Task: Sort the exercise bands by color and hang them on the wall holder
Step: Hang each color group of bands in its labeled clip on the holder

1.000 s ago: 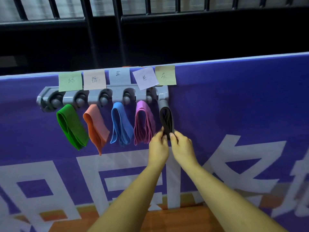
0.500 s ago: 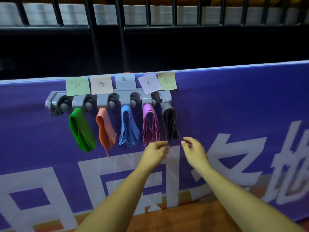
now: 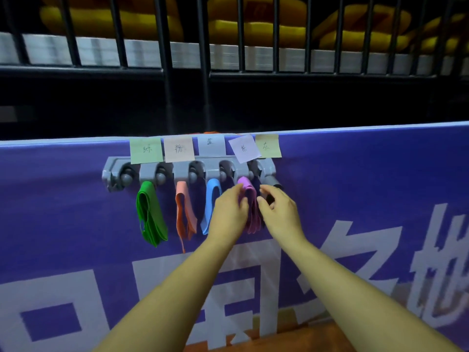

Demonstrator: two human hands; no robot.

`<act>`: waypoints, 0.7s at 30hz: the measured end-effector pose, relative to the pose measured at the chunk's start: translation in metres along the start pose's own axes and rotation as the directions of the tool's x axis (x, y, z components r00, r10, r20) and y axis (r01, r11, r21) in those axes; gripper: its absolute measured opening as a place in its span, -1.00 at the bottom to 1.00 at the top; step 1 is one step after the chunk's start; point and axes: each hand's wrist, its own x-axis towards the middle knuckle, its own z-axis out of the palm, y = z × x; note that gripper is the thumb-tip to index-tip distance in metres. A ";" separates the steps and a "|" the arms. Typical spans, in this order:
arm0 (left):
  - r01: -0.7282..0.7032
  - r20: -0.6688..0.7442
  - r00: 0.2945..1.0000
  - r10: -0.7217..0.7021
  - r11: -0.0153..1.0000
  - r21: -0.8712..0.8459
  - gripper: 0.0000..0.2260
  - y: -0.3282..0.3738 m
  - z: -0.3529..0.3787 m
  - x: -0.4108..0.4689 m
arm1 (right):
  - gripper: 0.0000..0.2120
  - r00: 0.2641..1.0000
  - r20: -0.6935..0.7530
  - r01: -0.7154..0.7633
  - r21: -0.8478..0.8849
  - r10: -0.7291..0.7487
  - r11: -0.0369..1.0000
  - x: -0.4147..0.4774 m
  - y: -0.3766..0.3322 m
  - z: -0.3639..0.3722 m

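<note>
The purple banner point(image 3: 355, 179) behind the row may give under pressure, so I judge it best that you pull downward along it rather than out from it. The grey wall holder point(image 3: 189, 171) sits near the banner's top edge. The step in hand seems to be straightening the purple band point(image 3: 250, 199) on the fourth hook from the left. Your left hand point(image 3: 228, 212) pinches the band's left edge between thumb and forefinger. Your right hand point(image 3: 279, 212) has its fingers curled just beside the right edge. I cannot tell whether they hold anything, because they cover most of the black band point(image 3: 270, 199) on the last hook. Draw the loops flat and even, and keep purple clear of black so neither drags the other off.

Five colours hang from the holder, each folded into several loops. The green band point(image 3: 149, 214) is the bulkiest and slants to the right. The orange band point(image 3: 184, 212) is narrower, with one tail trailing lowest. The blue band point(image 3: 212, 196) is half hidden by your left hand. Small sticky notes point(image 3: 146, 150) sit above the hooks, the fourth one tilted. Their handwriting is too small to read.
</note>
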 end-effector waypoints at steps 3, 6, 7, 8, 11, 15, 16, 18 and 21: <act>0.020 0.020 1.000 -0.022 0.996 0.086 -0.80 0.002 0.002 0.008 | -0.65 0.996 0.052 -0.070 -0.021 0.071 0.997 0.011 0.000 0.009; 0.021 0.039 0.999 -0.027 0.990 0.141 -0.73 0.000 0.004 0.015 | -0.71 0.993 0.077 -0.084 -0.035 0.087 0.996 0.015 0.003 0.013; 0.021 0.040 0.999 -0.027 0.990 0.139 -0.73 -0.001 0.004 0.016 | -0.73 0.993 0.079 -0.080 -0.047 0.083 0.996 0.016 0.004 0.014; 0.011 0.030 0.999 -0.015 0.992 0.129 -0.76 -0.002 0.005 0.018 | -0.75 0.994 0.077 -0.076 -0.054 0.080 0.996 0.016 0.005 0.014; 0.019 0.005 1.000 -0.019 0.997 0.080 -0.86 -0.003 0.005 0.021 | -0.81 0.994 0.072 -0.083 -0.025 0.085 0.996 0.017 0.006 0.015; 0.035 0.008 0.999 -0.035 0.997 0.071 -0.81 -0.002 0.005 0.022 | -0.80 0.997 0.031 -0.074 0.043 0.072 0.996 0.021 0.004 0.014; 0.017 -0.005 1.000 -0.017 0.997 0.072 -0.79 -0.003 0.006 0.021 | -0.79 0.998 0.009 -0.061 0.049 0.061 0.997 0.023 0.004 0.015; 0.003 -0.051 0.999 -0.002 0.999 0.035 -0.74 -0.004 0.008 0.020 | -0.78 0.999 -0.017 -0.032 0.050 0.033 0.998 0.025 0.005 0.018; -0.001 -0.110 0.994 0.001 1.000 -0.002 -0.71 -0.009 0.014 0.019 | -0.79 1.000 -0.006 -0.025 0.059 0.025 0.998 0.024 0.006 0.021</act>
